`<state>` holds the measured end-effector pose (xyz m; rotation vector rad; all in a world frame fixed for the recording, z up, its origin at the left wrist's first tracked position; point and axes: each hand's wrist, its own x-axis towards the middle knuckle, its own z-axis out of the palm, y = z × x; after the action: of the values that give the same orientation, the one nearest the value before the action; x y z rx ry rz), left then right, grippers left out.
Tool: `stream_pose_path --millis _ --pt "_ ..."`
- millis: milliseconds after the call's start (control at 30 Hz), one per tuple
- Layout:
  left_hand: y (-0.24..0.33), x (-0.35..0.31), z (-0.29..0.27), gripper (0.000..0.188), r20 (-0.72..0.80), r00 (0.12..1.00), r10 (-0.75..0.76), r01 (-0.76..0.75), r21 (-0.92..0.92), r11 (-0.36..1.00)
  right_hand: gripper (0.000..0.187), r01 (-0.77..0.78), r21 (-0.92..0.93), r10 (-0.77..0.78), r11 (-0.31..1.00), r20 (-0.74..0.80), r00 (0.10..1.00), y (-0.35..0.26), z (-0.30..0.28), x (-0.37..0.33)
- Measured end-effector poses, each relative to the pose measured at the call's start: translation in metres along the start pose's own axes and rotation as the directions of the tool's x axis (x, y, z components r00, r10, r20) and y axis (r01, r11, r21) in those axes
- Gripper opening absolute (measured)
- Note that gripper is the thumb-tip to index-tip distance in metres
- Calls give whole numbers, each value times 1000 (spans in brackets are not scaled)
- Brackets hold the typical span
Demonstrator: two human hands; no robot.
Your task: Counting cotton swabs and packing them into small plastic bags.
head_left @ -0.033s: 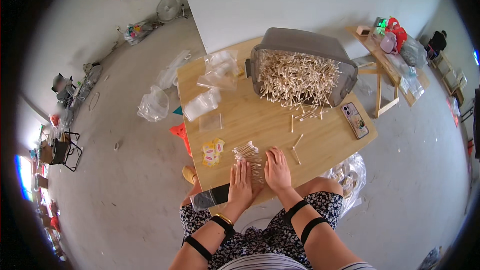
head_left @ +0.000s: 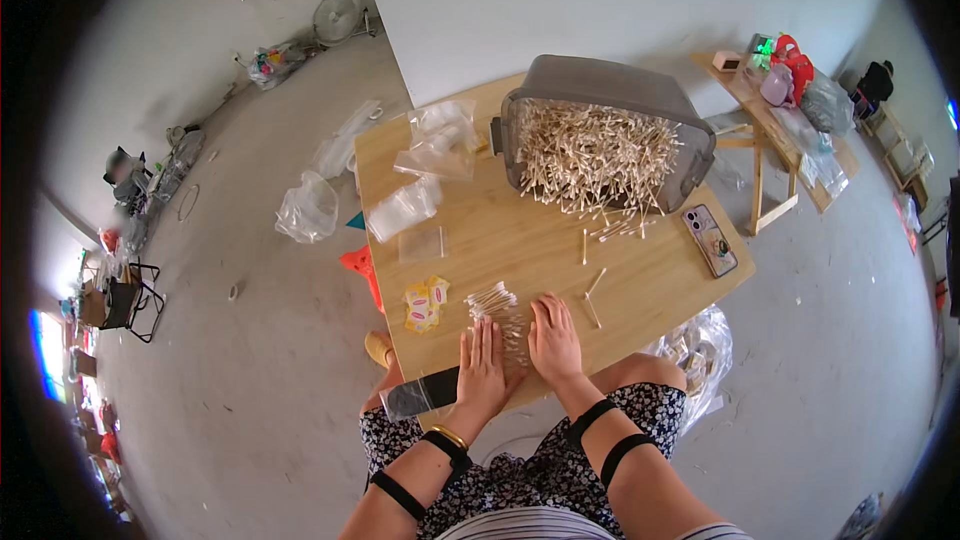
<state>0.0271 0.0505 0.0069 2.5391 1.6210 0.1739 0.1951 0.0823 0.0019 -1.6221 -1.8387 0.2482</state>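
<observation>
Grey plastic is shaped into a deep bin (head_left: 620,75), which is tipped on its side on the table (head_left: 520,230) with its mouth turned toward the person. It is filled with a heap of cotton swabs (head_left: 600,155), and some of these are spilled just outside its lip. Well in front of the bin and to its left, a small bundle of cotton swabs (head_left: 492,302) is laid out on the wood. This bundle is partly covered by the left hand (head_left: 484,365), which is laid flat with its fingers stretched out and pressed together, the thumb set apart. The right hand (head_left: 555,338) is placed well in front of the bin; its fingers are extended and set close together, and nothing is seen pinched by it. Whether the bundle is touched by its edge cannot be told. Nearer to the bin's mouth, a few loose swabs (head_left: 594,312) are scattered. To the left of the bin, clear plastic bags (head_left: 440,135) are piled, and farther forward on that side yellow-and-white packets (head_left: 425,308) are gathered. A phone (head_left: 710,240) is laid just off the bin's right front corner.
</observation>
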Motion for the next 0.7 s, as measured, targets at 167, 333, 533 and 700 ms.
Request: stream_pose_path --millis 167,333,533,700 --pt "-7 35 -4 101 -48 998 -38 44 127 991 42 25 -37 -26 999 -25 999 4 8 0" --pt "-15 50 -5 100 -32 999 -24 27 80 996 45 -23 -4 23 1000 26 999 1 4 0" --pt "-15 34 -1 98 2 1000 -5 5 61 998 44 -23 1 23 1000 16 1000 1 6 0" --pt "-1 9 -6 96 53 998 -13 13 9 1000 44 -11 -28 11 1000 7 1000 5 6 0"
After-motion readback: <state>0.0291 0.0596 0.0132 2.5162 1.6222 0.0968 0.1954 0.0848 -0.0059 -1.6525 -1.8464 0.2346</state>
